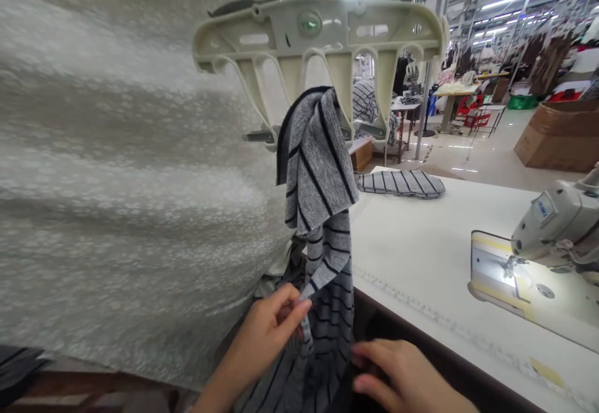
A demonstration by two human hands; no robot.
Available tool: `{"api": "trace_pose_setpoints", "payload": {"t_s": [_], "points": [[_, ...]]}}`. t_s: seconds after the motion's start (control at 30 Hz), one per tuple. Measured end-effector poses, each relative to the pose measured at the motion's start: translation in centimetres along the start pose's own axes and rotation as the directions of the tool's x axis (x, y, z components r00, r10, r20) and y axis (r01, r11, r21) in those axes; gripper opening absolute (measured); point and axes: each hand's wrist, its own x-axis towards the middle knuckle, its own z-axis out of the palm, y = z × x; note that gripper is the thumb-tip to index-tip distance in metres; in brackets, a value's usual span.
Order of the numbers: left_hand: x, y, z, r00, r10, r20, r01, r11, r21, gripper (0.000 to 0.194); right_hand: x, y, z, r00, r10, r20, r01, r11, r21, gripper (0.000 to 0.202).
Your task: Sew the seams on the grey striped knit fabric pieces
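Note:
A grey garment with black stripes (322, 163) hangs from a cream plastic hanger clamp (318, 32) and drapes down past the table's left edge. Low in the centre, my left hand (276, 319) pinches a narrow striped edge of this garment between thumb and fingers. To its right, my right hand (397, 372) is beside the garment's lower right side, its fingers curled and apart with nothing visible between them. Another striped grey piece (401, 183) lies folded on the far part of the white table.
The white sewing table (412, 244) extends to the right, with a sewing machine (561, 223) on it. A large pale patterned cloth (131, 170) fills the left side. Farther back are a cardboard box (559, 135) and other worktables.

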Motion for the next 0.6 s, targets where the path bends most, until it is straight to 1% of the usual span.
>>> {"api": "trace_pose_setpoints", "payload": {"t_s": [0.07,0.1,0.13,0.17,0.2,0.23,0.27,0.3,0.33,0.37,0.4,0.43,0.47,0.5,0.53,0.57,0.6], "points": [[0.3,1.7,-1.3,0.999,-0.022,-0.039,0.02,0.998,-0.057,0.03,4.7,-1.7,3.9,0.995,-0.062,-0.076,0.068,0.995,0.069,0.056],[0.6,2.4,-1.8,0.998,-0.031,-0.049,0.027,0.997,-0.076,0.03,6.8,-2.3,5.9,0.987,-0.078,-0.142,0.091,0.992,0.085,0.058],[0.9,2.9,-2.4,0.998,-0.039,-0.047,0.034,0.996,-0.083,0.029,8.4,-2.7,7.6,0.97,-0.07,-0.233,0.098,0.989,0.113,0.053],[1.2,3.4,-2.9,0.998,-0.042,-0.052,0.038,0.997,-0.07,0.03,9.5,-3.0,8.9,0.963,-0.067,-0.261,0.105,0.985,0.134,0.044],[1.5,3.8,-3.5,0.996,-0.03,-0.082,0.028,0.999,-0.029,0.03,10.1,-3.3,9.6,0.954,-0.062,-0.294,0.112,0.981,0.155,0.043],[1.7,4.2,-4.0,0.991,0.012,-0.136,-0.008,0.999,0.035,0.029,10.2,-3.6,9.7,0.948,-0.063,-0.313,0.123,0.977,0.176,0.044],[1.8,4.6,-4.5,0.977,0.096,-0.192,-0.075,0.991,0.113,0.028,9.7,-3.9,9.0,0.946,-0.081,-0.313,0.15,0.968,0.202,0.047],[1.9,5.2,-5.0,0.955,0.208,-0.211,-0.169,0.967,0.189,0.026,8.8,-4.3,7.7,0.946,-0.109,-0.306,0.186,0.954,0.235,0.048],[1.9,6.0,-5.2,0.933,0.318,-0.168,-0.274,0.932,0.238,0.026,7.7,-4.7,5.9,0.943,-0.149,-0.297,0.231,0.936,0.265,0.049],[2.1,7.0,-5.3,0.915,0.399,-0.056,-0.375,0.895,0.243,0.027,6.4,-5.2,3.6,0.941,-0.22,-0.259,0.302,0.891,0.34,0.045],[2.3,8.2,-5.2,0.891,0.437,0.122,-0.454,0.869,0.199,0.03,5.0,-5.7,1.0,0.933,-0.27,-0.237,0.346,0.851,0.394,0.04],[2.7,9.7,-4.9,0.848,0.423,0.32,-0.483,0.865,0.137,0.031,3.7,-6.2,-1.6,0.925,-0.302,-0.232,0.376,0.821,0.429,0.036],[3.2,11.3,-4.5,0.786,0.376,0.49,-0.474,0.876,0.088,0.028,2.5,-6.6,-4.1,0.922,-0.314,-0.228,0.386,0.806,0.449,0.033],[3.8,13.2,-3.9,0.727,0.32,0.607,-0.443,0.895,0.059,0.023,1.3,-6.8,-6.3,0.926,-0.29,-0.242,0.37,0.82,0.437,0.029],[4.5,15.2,-3.4,0.693,0.276,0.666,-0.405,0.913,0.043,0.021,0.2,-6.9,-8.2,0.929,-0.244,-0.277,0.342,0.852,0.397,0.024],[5.1,17.3,-2.8,0.686,0.25,0.684,-0.371,0.928,0.032,0.022,-0.9,-6.7,-9.6,0.928,-0.198,-0.317,0.309,0.884,0.351,0.02],[5.6,19.4,-2.3,0.7,0.242,0.671,-0.342,0.939,0.018,0.026,-1.9,-6.4,-10.5,0.924,-0.153,-0.349,0.266,0.916,0.301,0.015]]}}
